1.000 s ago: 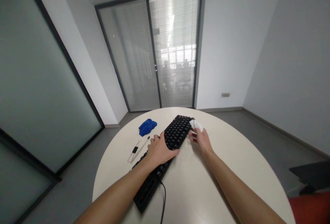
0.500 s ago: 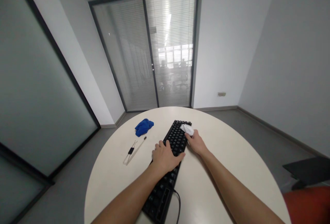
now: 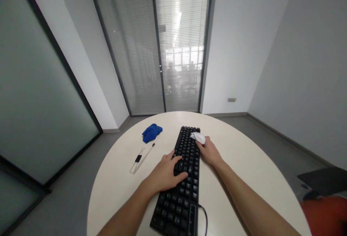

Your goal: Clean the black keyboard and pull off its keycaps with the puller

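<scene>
A black keyboard (image 3: 187,172) lies lengthwise away from me on the round table. My left hand (image 3: 166,172) rests on its left edge, thumb and index finger spread over the keys and the other fingers partly hidden at the edge. Toward the far end of the keys, my right hand (image 3: 208,149) pinches a crumpled white tissue (image 3: 198,137) that touches the keys by the right edge. A cable (image 3: 205,216) comes out of the keyboard's near right side.
On the pale table (image 3: 244,178), a crumpled blue cloth (image 3: 152,133) lies at the far left. Nearer are a small brush (image 3: 146,155) with a dark tip and a wire tool with a black grip (image 3: 138,158). Something red (image 3: 325,214) stands beyond the right edge.
The keyboard has turned slightly, its near end swinging right. My left hand has slid left and nearer, uncovering more keys. The tissue in my right hand has shifted slightly right.
</scene>
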Motion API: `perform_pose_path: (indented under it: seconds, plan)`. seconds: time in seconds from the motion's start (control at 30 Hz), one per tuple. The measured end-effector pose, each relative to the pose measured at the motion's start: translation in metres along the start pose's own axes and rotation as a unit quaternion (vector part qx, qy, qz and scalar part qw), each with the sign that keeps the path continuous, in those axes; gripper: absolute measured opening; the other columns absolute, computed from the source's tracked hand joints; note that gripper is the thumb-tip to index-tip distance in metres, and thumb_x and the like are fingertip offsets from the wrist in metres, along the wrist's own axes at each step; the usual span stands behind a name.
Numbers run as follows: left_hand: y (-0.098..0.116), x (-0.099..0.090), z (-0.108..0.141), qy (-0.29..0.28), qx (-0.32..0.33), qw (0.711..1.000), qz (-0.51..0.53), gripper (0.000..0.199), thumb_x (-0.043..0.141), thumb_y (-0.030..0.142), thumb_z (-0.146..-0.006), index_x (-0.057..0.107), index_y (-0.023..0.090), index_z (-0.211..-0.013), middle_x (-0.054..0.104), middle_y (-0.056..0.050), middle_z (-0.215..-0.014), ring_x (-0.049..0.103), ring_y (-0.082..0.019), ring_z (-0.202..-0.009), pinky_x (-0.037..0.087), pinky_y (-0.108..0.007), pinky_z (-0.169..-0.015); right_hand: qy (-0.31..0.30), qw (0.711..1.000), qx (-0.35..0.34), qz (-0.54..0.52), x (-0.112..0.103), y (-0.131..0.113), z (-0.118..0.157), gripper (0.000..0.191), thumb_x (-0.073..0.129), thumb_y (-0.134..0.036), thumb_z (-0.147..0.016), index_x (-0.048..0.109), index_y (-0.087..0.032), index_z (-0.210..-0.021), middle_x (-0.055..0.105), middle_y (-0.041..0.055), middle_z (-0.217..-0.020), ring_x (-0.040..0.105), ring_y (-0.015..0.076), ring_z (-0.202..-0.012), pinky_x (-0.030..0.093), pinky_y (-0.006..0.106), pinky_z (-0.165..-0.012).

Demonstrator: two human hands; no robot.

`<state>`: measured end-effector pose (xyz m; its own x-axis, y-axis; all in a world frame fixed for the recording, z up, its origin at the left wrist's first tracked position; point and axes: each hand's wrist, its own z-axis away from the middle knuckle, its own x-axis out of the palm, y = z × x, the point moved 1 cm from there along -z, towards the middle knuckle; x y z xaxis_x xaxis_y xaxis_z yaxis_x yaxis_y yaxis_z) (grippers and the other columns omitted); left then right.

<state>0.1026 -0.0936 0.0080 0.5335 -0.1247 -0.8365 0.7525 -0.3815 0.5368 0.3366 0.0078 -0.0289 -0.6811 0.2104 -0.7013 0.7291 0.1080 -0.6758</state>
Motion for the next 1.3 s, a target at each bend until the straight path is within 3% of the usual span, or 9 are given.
perform_pose_path:
  seconds: [0.2,0.37,0.5,0.6,0.83,1.03,1.13,1.23,1.3]
  plan:
    - [0.013,0.007,0.005,-0.001,0.010,1.000,-0.021,0.068,0.058,0.056,-0.085,0.050,0.019,-0.142,0.030,-0.014,-0.159,0.034,-0.035,-0.142,0.031,-0.051,-0.117,0.031,0.990,0.059,0.126,-0.012,-0.009,0.006,0.060,0.034,-0.068,-0.093,0.055,-0.014,-0.106,0.068,0.0199,-0.104,0.064,0.0316,-0.099,0.045,0.036,-0.079]
    - [0.017,0.005,0.010,-0.033,0.071,0.997,-0.028,0.064,0.059,0.054,-0.086,0.050,0.026,-0.143,0.034,-0.010,-0.157,0.032,-0.036,-0.143,0.033,-0.055,-0.115,0.098,0.964,0.105,0.223,-0.021,0.012,0.002,0.060,0.045,-0.060,-0.092,0.057,-0.007,-0.117,0.060,0.0233,-0.123,0.054,0.0385,-0.117,0.043,0.046,-0.093]
    - [0.022,0.004,0.011,-0.063,0.150,0.986,-0.040,0.072,0.067,0.055,-0.081,0.045,0.033,-0.145,0.019,-0.005,-0.163,0.008,-0.040,-0.150,0.020,-0.063,-0.117,0.100,0.970,0.101,0.200,-0.019,0.020,-0.001,0.063,0.049,-0.055,-0.091,0.047,-0.011,-0.136,0.052,0.0197,-0.139,0.051,0.0376,-0.124,0.040,0.048,-0.099]
    - [0.025,0.008,0.009,-0.115,0.196,0.973,-0.043,0.073,0.066,0.058,-0.081,0.042,0.038,-0.146,0.016,-0.003,-0.164,0.008,-0.039,-0.150,0.015,-0.065,-0.117,0.092,0.978,0.084,0.169,-0.016,0.018,-0.002,0.059,0.046,-0.052,-0.092,0.046,-0.015,-0.139,0.054,0.0172,-0.138,0.053,0.0354,-0.122,0.040,0.047,-0.099]
    - [0.028,0.018,0.003,-0.097,0.153,0.982,-0.047,0.072,0.064,0.063,-0.080,0.044,0.039,-0.145,0.021,-0.005,-0.163,0.013,-0.039,-0.149,0.016,-0.065,-0.117,0.090,0.985,0.021,0.146,-0.012,0.021,-0.005,0.055,0.050,-0.044,-0.090,0.049,-0.011,-0.134,0.058,0.0177,-0.132,0.055,0.0308,-0.120,0.041,0.039,-0.101]
    - [0.028,0.025,-0.003,-0.056,0.102,0.991,-0.060,0.068,0.061,0.063,-0.082,0.045,0.040,-0.144,0.021,-0.004,-0.163,0.012,-0.039,-0.149,0.016,-0.063,-0.118,0.099,0.980,-0.027,0.170,-0.010,0.018,-0.005,0.054,0.054,-0.036,-0.086,0.051,-0.008,-0.133,0.048,0.0213,-0.143,0.036,0.0326,-0.139,0.026,0.046,-0.114]
    - [0.026,0.028,-0.006,-0.040,0.087,0.993,-0.062,0.067,0.058,0.065,-0.084,0.044,0.040,-0.145,0.021,-0.004,-0.163,0.012,-0.038,-0.150,0.015,-0.062,-0.118,0.064,0.979,-0.020,0.191,-0.020,0.008,-0.002,0.055,0.055,-0.038,-0.088,0.051,-0.008,-0.133,0.042,0.0215,-0.147,0.030,0.0335,-0.142,0.028,0.046,-0.113]
    - [0.023,0.028,-0.008,-0.029,0.077,0.995,-0.059,0.069,0.055,0.068,-0.084,0.044,0.038,-0.145,0.022,-0.004,-0.163,0.013,-0.037,-0.150,0.016,-0.060,-0.119,-0.025,0.974,-0.003,0.224,-0.037,-0.005,0.008,0.057,0.056,-0.038,-0.088,0.049,-0.009,-0.136,0.043,0.0213,-0.147,0.039,0.0339,-0.136,0.037,0.043,-0.105]
    - [0.022,0.029,-0.009,-0.019,0.073,0.996,-0.056,0.070,0.054,0.069,-0.084,0.045,0.037,-0.145,0.024,-0.004,-0.162,0.014,-0.036,-0.150,0.017,-0.058,-0.120,-0.050,0.972,-0.009,0.227,-0.053,-0.016,0.023,0.051,0.056,-0.038,-0.087,0.055,-0.010,-0.130,0.054,0.0196,-0.136,0.054,0.0313,-0.122,0.042,0.038,-0.097]
